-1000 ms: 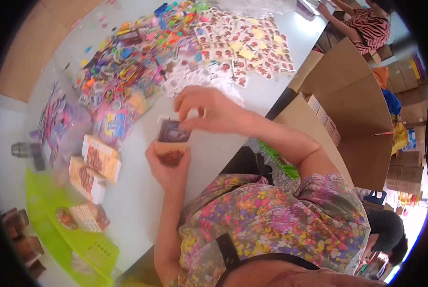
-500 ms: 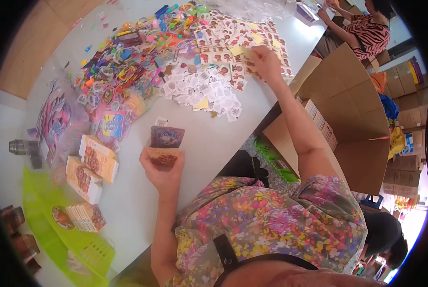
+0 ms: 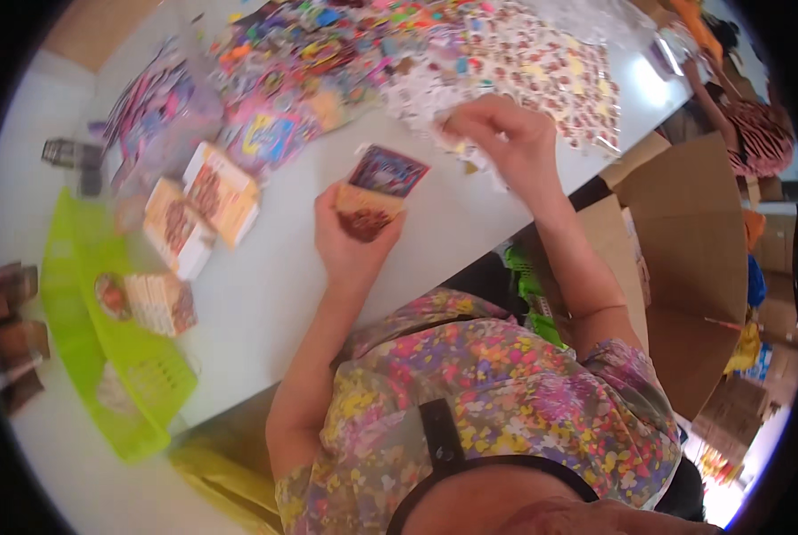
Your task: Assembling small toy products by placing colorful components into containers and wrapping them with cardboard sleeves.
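Observation:
My left hand point(image 3: 344, 254) is wrapped round a small orange-and-cream box point(image 3: 370, 207) with a food picture on it. A dark blue-and-purple printed packet point(image 3: 388, 171) stands out of its top end. My right hand point(image 3: 509, 141) hangs over the near edge of a heap of white paper slips point(image 3: 412, 96), its fingers pinched together. Blur hides what they hold, if anything. Beyond that hand lie sheets of small reddish stickers point(image 3: 542, 67). A wide heap of colourful plastic trinkets point(image 3: 314, 46) spreads across the far side of the table.
Two larger cream-and-orange boxes point(image 3: 223, 193) lie at left, near a clear bag of purple packets point(image 3: 172, 111). A row of small boxes point(image 3: 161, 303) stands by a lime-green basket point(image 3: 71, 321). At right is a large open carton point(image 3: 689, 250); another person point(image 3: 756, 134) sits beyond.
My right hand has come back from the sticker sheets toward the white slips and the box. My left hand still holds the box with the packet. The view has shifted.

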Demonstrator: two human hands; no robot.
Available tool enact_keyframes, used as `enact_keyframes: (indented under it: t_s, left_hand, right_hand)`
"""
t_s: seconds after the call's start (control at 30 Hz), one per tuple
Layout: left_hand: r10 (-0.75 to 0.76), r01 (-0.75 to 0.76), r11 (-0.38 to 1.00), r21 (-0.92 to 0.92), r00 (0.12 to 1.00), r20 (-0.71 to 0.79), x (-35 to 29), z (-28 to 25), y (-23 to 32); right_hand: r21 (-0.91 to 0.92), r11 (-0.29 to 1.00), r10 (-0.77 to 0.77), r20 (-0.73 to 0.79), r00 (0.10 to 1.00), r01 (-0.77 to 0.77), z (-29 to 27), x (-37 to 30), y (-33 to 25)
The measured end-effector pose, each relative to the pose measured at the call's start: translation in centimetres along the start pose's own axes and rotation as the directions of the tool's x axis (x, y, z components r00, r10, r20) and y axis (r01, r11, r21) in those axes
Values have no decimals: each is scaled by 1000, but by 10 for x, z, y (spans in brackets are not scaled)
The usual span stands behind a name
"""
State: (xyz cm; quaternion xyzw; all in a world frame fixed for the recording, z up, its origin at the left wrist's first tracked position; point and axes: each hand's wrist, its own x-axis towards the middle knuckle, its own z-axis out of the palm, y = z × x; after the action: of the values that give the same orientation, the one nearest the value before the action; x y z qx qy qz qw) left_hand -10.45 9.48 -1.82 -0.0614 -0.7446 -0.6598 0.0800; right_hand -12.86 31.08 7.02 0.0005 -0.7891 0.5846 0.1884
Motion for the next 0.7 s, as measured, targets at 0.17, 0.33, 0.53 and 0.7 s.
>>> enact_keyframes:
  t_s: [0.17,0.33,0.53,0.7]
  left_hand:
    - [11,-12,1000,-6,998,-58,1,-3,-4]
    - [45,-54,997,-61,990,-133,-2,-19,5]
    - [-73,45,975,-217,990,-122,4,-37,7]
    - [-98,60,926,-372,992,-84,8,-34,4]
  right_hand:
    - [-407,673,-506,356,786,618,53,-17,-14]
    - [-141,809,-464,443,767,570,72,-7,-20]
    - [412,908,-219,620,753,-75,103,35,-1]
    - [-126,915,-321,350,880,383,161,111,57]
